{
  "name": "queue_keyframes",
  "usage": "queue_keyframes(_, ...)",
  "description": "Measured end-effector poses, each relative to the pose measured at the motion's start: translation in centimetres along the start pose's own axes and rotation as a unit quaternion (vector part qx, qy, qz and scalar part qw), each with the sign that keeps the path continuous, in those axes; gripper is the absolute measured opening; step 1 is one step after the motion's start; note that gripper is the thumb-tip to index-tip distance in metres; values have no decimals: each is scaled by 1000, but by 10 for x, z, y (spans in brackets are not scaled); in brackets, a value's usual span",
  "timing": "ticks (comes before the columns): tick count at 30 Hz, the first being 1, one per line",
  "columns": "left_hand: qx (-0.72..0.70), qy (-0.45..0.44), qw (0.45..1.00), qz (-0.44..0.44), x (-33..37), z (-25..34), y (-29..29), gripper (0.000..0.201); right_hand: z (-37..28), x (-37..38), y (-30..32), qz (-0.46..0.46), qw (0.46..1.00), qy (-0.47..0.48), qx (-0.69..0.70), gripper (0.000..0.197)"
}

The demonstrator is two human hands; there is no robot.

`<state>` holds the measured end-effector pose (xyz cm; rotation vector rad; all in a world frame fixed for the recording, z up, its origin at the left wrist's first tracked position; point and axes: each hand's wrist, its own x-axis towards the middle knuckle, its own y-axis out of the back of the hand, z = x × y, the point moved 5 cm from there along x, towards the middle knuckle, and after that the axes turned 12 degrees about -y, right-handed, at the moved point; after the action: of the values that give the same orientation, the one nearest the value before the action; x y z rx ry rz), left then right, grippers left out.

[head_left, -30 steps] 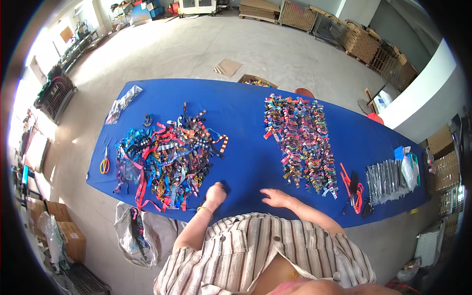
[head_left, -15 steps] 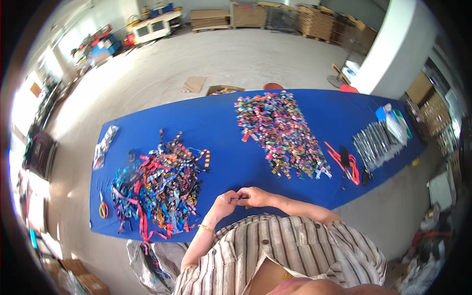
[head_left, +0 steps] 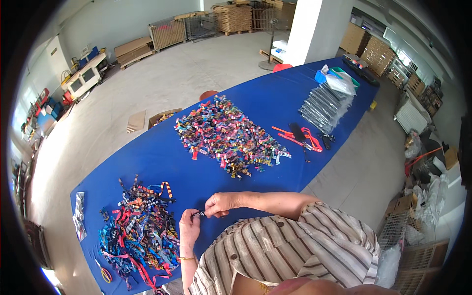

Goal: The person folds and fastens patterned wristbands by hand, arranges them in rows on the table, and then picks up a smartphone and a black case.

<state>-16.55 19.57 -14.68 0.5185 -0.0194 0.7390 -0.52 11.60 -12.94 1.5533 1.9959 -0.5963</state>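
Observation:
Close in front of my body, both hands meet over the table. My left hand (head_left: 189, 227) pinches a small dark strap (head_left: 200, 213), and the closed fingers of my right hand (head_left: 220, 203) grip its other side. Fingers cover most of the strap, so its full shape is hidden. To the left of my left hand lies a tangled heap of colourful patterned straps (head_left: 142, 228), some trailing over the near edge. Beyond my hands spreads a broad, flat layer of short, bundled colourful straps (head_left: 226, 135).
The long table has a blue cover (head_left: 123, 164). Scissors (head_left: 105, 274) and a clear plastic packet (head_left: 79, 216) lie at its left end. To the right are orange-red straps (head_left: 314, 142), a stack of plastic bags (head_left: 322, 105) and a green tray (head_left: 351, 76). Beyond stands a white pillar (head_left: 314, 34).
My view has swung to the right, so the table and heaps sit further left. My hands stay together on the dark strap, with the right hand now higher than the left.

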Motion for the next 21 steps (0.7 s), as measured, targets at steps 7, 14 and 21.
queue_keyframes(7,-139,80,987,26,1,2,18,11,-24,-17,26,-25,983,67,172,20)
queue_keyframes(14,-147,130,973,123,8,-18,33,12,-33,-25,61,-25,963,71,260,17)
queue_keyframes(21,-143,172,968,113,-7,-33,37,11,-37,-27,60,0,955,59,292,19)
